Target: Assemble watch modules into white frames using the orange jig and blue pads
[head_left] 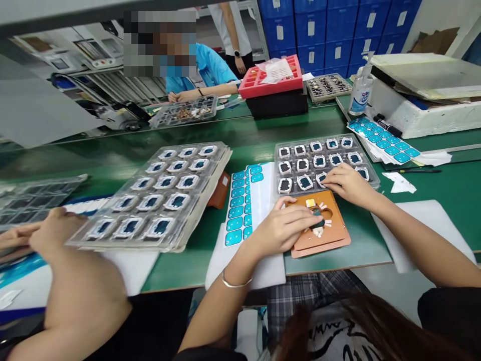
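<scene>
My left hand (283, 226) lies over an orange fixture plate (323, 243), its fingertips pressed on a small dark teal piece (316, 215) at the plate's middle. White tabs and a yellow block (310, 202) surround that piece. Beyond the plate, my right hand (347, 184) reaches to the near row of a clear tray (280, 193). Its thumb and forefinger pinch a white frame with a dark centre (320, 179), which still sits in its pocket. The fingertips partly cover that frame.
Blue label sheets (236, 210) lie left of the plate; more label sheets (383, 140) are at right. A stack of filled trays (158, 200) stands at left, beside a neighbour's arm (78, 271). A pump bottle (361, 95) and red box (272, 77) stand behind.
</scene>
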`<state>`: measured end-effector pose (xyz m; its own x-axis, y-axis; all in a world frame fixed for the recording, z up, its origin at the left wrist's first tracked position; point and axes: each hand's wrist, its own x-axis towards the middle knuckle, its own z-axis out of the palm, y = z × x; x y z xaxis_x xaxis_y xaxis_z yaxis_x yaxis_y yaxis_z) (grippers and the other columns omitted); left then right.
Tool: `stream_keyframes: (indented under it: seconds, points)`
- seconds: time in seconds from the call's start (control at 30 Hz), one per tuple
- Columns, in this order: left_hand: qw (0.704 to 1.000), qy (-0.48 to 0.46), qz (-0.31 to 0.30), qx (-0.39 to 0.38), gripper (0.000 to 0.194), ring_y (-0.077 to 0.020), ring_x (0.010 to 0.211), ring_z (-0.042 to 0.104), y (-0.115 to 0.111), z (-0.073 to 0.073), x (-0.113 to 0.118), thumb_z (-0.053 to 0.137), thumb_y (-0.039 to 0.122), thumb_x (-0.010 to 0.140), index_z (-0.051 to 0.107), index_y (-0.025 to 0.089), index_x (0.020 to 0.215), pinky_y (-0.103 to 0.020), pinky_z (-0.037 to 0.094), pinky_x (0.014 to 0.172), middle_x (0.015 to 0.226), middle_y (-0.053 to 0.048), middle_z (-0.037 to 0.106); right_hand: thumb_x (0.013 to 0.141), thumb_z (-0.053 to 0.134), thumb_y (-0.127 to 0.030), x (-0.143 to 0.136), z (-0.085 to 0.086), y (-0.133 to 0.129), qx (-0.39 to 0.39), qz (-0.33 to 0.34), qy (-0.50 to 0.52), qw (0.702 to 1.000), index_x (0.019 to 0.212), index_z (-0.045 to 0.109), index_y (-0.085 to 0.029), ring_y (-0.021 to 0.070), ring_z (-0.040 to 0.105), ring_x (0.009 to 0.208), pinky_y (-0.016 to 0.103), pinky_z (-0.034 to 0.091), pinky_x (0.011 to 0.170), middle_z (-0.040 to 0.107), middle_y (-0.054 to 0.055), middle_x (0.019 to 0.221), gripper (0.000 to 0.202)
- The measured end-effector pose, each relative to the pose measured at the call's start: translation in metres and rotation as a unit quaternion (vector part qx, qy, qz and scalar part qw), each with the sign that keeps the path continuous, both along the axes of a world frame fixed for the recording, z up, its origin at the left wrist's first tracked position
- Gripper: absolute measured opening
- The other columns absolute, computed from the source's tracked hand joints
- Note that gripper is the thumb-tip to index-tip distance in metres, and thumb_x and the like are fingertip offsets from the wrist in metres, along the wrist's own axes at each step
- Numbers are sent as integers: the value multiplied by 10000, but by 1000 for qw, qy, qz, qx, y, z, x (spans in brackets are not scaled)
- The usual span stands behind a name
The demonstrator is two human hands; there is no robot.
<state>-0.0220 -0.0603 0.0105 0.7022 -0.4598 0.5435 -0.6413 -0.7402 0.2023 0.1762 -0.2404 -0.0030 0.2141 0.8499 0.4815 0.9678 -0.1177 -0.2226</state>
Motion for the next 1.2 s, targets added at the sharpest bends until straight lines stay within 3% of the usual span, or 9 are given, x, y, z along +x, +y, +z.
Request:
stream_keyframes:
  seconds: [0.13, 0.3, 0.43, 0.57, 0.7, 0.8, 0.87, 1.0, 1.2]
  points:
    - [1000, 13, -15, -8, 335, -198, 1063, 665, -2, 2, -1, 429, 91, 903, 597, 204, 1169, -447, 368, 989, 1090, -78, 734, 955, 502, -200, 8, 11, 13, -9, 3, 8, 1000, 967, 728, -184, 228, 618, 914, 398, 439, 863, 730, 81, 991, 227]
    - [1000, 2, -9, -23, 211, -221, 1085, 644, -1, 2, 1, 522, 198, 910, 633, 202, 1089, -468, 318, 1028, 1054, -57, 746, 936, 531, -196, 18, 23, 57, -129, -11, -2, 992, 1145, 665, -145, 285, 551, 1112, 426, 396, 929, 694, 149, 1131, 254]
    - [1000, -13, 10, -2, 263, -285, 1126, 563, 3, 0, 1, 578, 362, 904, 650, 215, 1110, -492, 300, 986, 1119, -54, 733, 889, 603, -176, 21, 21, 84, -151, -12, 6, 988, 1113, 686, -140, 327, 522, 1138, 441, 392, 893, 698, 186, 1060, 242]
    - [1000, 16, 11, 19, 360, -291, 1132, 516, 6, 0, 0, 533, 484, 926, 651, 223, 1144, -490, 285, 983, 1183, -62, 706, 838, 688, -163, 24, 28, 91, -140, -9, 42, 989, 1053, 712, -154, 270, 577, 1012, 373, 417, 862, 731, 109, 916, 217]
    - [999, 21, 13, 26, 391, -285, 1111, 489, 7, 0, -2, 526, 510, 927, 648, 239, 1180, -477, 289, 975, 1175, -64, 698, 892, 642, -195, 14, 43, 70, -80, 11, 93, 992, 1141, 696, -168, 195, 615, 894, 345, 435, 865, 733, 65, 949, 256]
    - [999, 22, 14, 34, 399, -274, 1077, 485, 7, -2, -3, 500, 518, 938, 643, 261, 1207, -472, 284, 967, 1166, -64, 691, 925, 601, -251, -10, 50, 34, 10, 101, 177, 979, 1089, 728, -204, 166, 634, 833, 315, 478, 785, 725, 46, 931, 213]
    - [999, 28, 18, 37, 417, -271, 1062, 480, 7, -2, -3, 486, 529, 940, 624, 274, 1241, -470, 283, 958, 1172, -64, 686, 925, 606, -282, -28, 53, 8, 38, 104, 212, 971, 1062, 736, -206, 154, 648, 804, 288, 500, 719, 729, 50, 942, 204]
    - [999, 28, 14, 26, 428, -278, 1063, 464, 6, -1, -4, 522, 504, 925, 600, 251, 1261, -467, 294, 940, 1164, -66, 688, 910, 632, -287, -53, 51, -29, 18, 71, 222, 972, 1065, 722, -184, 128, 662, 684, 232, 509, 585, 748, 49, 891, 207]
    - [999, 30, 7, 9, 379, -279, 1059, 472, 6, 1, -4, 570, 468, 903, 605, 255, 1214, -466, 315, 925, 1154, -59, 694, 942, 586, -286, -55, 49, -35, -31, 117, 117, 986, 883, 719, -170, 110, 601, 563, 236, 462, 546, 694, 9, 693, 186]
